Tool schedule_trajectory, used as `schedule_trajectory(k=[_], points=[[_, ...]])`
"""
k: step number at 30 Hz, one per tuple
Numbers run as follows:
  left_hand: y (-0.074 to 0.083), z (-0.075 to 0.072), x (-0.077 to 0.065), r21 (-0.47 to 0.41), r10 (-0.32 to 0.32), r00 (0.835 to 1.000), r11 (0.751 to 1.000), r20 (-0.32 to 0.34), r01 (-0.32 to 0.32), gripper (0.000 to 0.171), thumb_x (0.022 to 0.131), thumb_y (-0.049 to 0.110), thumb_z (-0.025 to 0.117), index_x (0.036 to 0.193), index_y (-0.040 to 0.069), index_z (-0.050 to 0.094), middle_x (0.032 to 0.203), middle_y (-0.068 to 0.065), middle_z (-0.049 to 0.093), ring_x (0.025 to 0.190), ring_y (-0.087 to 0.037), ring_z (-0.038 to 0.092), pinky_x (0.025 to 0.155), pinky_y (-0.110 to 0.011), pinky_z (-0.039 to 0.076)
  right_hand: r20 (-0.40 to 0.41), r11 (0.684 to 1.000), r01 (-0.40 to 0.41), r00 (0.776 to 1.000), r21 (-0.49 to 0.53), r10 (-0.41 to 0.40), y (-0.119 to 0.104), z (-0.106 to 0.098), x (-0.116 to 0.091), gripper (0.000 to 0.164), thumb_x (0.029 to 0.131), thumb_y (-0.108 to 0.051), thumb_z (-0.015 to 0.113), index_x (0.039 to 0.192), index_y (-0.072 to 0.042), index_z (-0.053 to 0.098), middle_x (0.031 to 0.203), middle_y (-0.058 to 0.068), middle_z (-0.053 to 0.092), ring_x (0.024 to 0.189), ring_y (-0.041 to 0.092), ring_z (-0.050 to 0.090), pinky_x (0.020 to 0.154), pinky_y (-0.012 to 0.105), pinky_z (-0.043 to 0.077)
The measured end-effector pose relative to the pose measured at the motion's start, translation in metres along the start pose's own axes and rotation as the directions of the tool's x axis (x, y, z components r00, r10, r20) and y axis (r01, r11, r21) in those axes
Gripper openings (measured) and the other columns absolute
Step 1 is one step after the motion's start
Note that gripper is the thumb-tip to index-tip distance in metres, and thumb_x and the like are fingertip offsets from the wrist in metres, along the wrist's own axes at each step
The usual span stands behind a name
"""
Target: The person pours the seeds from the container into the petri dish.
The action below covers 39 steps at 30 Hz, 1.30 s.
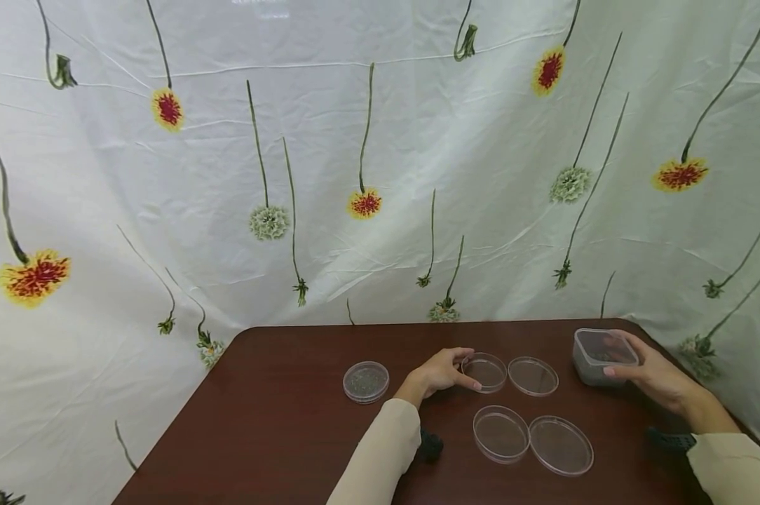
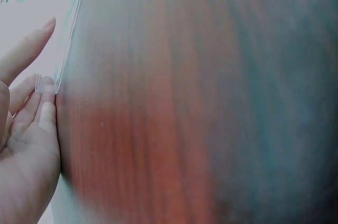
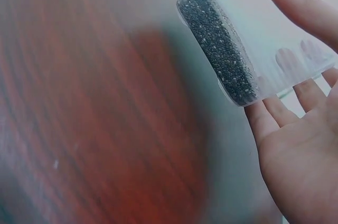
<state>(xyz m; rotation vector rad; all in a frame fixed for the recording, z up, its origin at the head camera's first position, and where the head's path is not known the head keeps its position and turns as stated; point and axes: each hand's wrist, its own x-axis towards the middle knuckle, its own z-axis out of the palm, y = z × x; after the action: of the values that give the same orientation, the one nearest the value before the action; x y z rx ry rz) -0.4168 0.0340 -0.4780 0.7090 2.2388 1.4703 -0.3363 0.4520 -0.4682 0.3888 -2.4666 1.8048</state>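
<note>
In the head view my left hand (image 1: 442,370) is at the left side of a clear petri dish (image 1: 484,372), thumb and fingers on its rim. The left wrist view shows the fingers (image 2: 48,115) against the dish's edge, the dish low at the tabletop. My right hand (image 1: 660,379) grips a clear rectangular plastic container (image 1: 597,358) at the table's right side. Small dark seeds (image 3: 216,42) fill its lower part in the right wrist view. Beside the held dish lies a shallow clear dish half (image 1: 533,376).
Nearer me lie two more clear dish pieces, a deeper one (image 1: 501,434) and a shallow one (image 1: 561,445). To the left sits a petri dish (image 1: 365,382) with small specks inside. The dark brown table (image 1: 279,421) meets a flower-printed cloth (image 1: 329,266) behind it.
</note>
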Motion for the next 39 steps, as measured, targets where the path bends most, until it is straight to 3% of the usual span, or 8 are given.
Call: schedule_trajectory(k=[2, 6, 9, 14, 17, 23, 31, 39], points=[[0.0, 0.0, -0.001, 0.003, -0.001, 1.0, 1.0, 0.004, 0.001, 0.078, 0.087, 0.005, 0.085, 0.155, 0.006, 0.048, 0.155, -0.007, 0.049, 0.147, -0.027, 0.039, 0.115, -0.041, 0.038, 0.002, 1.0, -0.007, 1.0, -0.009, 0.007, -0.004, 0.001, 0.003, 0.074, 0.098, -0.002, 0.07, 0.157, -0.011, 0.026, 0.135, -0.018, 0.045, 0.115, -0.013, 0.045, 0.086, 0.017, 0.049], [0.001, 0.0, -0.002, 0.0, -0.003, 1.0, 1.0, 0.004, 0.003, 0.078, 0.087, 0.005, 0.085, 0.155, 0.006, 0.047, 0.156, -0.007, 0.048, 0.147, -0.027, 0.038, 0.115, -0.041, 0.037, 0.013, 0.998, -0.036, 0.999, -0.048, 0.036, -0.015, 0.006, 0.011, 0.083, 0.098, -0.007, 0.071, 0.16, -0.002, 0.017, 0.152, 0.012, 0.037, 0.123, -0.002, 0.042, 0.088, 0.018, 0.049], [0.0, 0.001, -0.002, -0.011, -0.005, 1.0, 1.0, 0.002, 0.005, 0.078, 0.087, 0.005, 0.085, 0.155, 0.006, 0.047, 0.156, -0.007, 0.048, 0.147, -0.028, 0.038, 0.115, -0.042, 0.038, 0.016, 0.996, -0.039, 0.999, -0.079, 0.041, -0.024, 0.012, 0.017, 0.089, 0.098, -0.009, 0.073, 0.161, 0.004, 0.011, 0.157, 0.03, 0.025, 0.134, 0.021, 0.041, 0.087, 0.017, 0.049], [0.0, 0.002, -0.002, -0.029, -0.004, 1.0, 1.0, 0.005, 0.004, 0.078, 0.087, 0.003, 0.084, 0.155, 0.005, 0.047, 0.156, -0.008, 0.048, 0.147, -0.028, 0.038, 0.115, -0.042, 0.038, 0.021, 0.995, -0.029, 0.999, -0.094, 0.031, -0.036, 0.022, 0.026, 0.095, 0.095, -0.007, 0.075, 0.16, 0.009, 0.008, 0.158, 0.036, 0.022, 0.142, 0.056, 0.024, 0.085, 0.016, 0.047], [0.0, 0.002, -0.002, -0.033, 0.001, 1.0, 0.999, 0.008, -0.001, 0.078, 0.087, 0.003, 0.084, 0.155, 0.004, 0.046, 0.156, -0.009, 0.047, 0.147, -0.029, 0.038, 0.115, -0.042, 0.037, 0.025, 0.992, -0.038, 0.999, -0.119, 0.041, -0.041, 0.026, 0.032, 0.096, 0.095, -0.008, 0.076, 0.161, 0.008, 0.007, 0.16, 0.037, 0.018, 0.144, 0.059, 0.021, 0.088, 0.022, 0.049], [-0.001, 0.001, -0.001, -0.042, 0.003, 1.0, 0.999, 0.012, -0.003, 0.078, 0.087, 0.002, 0.084, 0.155, 0.004, 0.046, 0.156, -0.009, 0.047, 0.148, -0.029, 0.038, 0.115, -0.042, 0.038, 0.021, 0.986, -0.042, 0.999, -0.16, 0.046, -0.052, 0.037, 0.045, 0.098, 0.093, -0.011, 0.078, 0.162, 0.007, 0.01, 0.162, 0.037, 0.017, 0.145, 0.058, 0.022, 0.103, 0.06, 0.041], [-0.001, 0.0, -0.001, -0.055, 0.009, 1.0, 0.998, 0.022, -0.008, 0.079, 0.087, 0.001, 0.083, 0.156, 0.002, 0.045, 0.157, -0.01, 0.046, 0.148, -0.029, 0.036, 0.116, -0.042, 0.037, 0.059, 0.991, 0.007, 0.998, -0.13, 0.001, -0.07, 0.062, 0.054, 0.094, 0.091, -0.009, 0.08, 0.16, 0.006, 0.017, 0.161, 0.034, 0.022, 0.144, 0.051, 0.024, 0.089, 0.025, 0.047], [0.0, 0.0, 0.001, -0.03, 0.0, 1.0, 1.0, 0.015, 0.001, 0.079, 0.088, 0.003, 0.083, 0.156, 0.002, 0.044, 0.157, -0.01, 0.046, 0.148, -0.029, 0.037, 0.116, -0.041, 0.036, 0.053, 0.989, 0.031, 0.998, -0.145, -0.024, -0.08, 0.089, 0.069, 0.097, 0.088, -0.014, 0.084, 0.16, 0.002, 0.022, 0.161, 0.029, 0.026, 0.141, 0.048, 0.032, 0.1, 0.056, 0.044]])
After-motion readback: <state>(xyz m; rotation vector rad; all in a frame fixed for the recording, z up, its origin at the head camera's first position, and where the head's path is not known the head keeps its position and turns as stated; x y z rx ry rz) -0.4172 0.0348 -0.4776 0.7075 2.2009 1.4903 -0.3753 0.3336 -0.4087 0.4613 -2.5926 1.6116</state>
